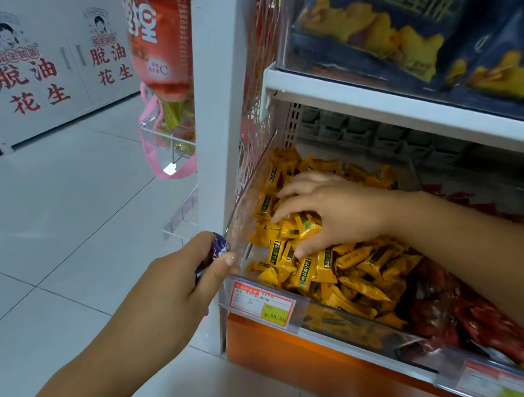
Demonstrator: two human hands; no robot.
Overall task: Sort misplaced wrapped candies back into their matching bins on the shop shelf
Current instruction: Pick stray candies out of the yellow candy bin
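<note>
Far off to my left, white panels (42, 72) with red characters stand on the tiled floor, and nearer, a pink snack bag (157, 50) hangs beside the white shelf post. My left hand (180, 278) is out in front of the shelf, just at the near left corner of the clear bin (250, 189), my fingers and thumb closed around a purple candy (220, 246) whose wrapper sticks up above my thumb. A red-bordered price tag (263, 302) is clipped to the bin's front. The bin is heaped with yellow candies (355, 269), and my right hand (344, 213) reaches into it from the right, palm down, fingers and thumb bent around a clump of them. To the right lies a neighbouring pile of red candies (481, 318). On the shelf above sit dark blue bags (382, 30).
</note>
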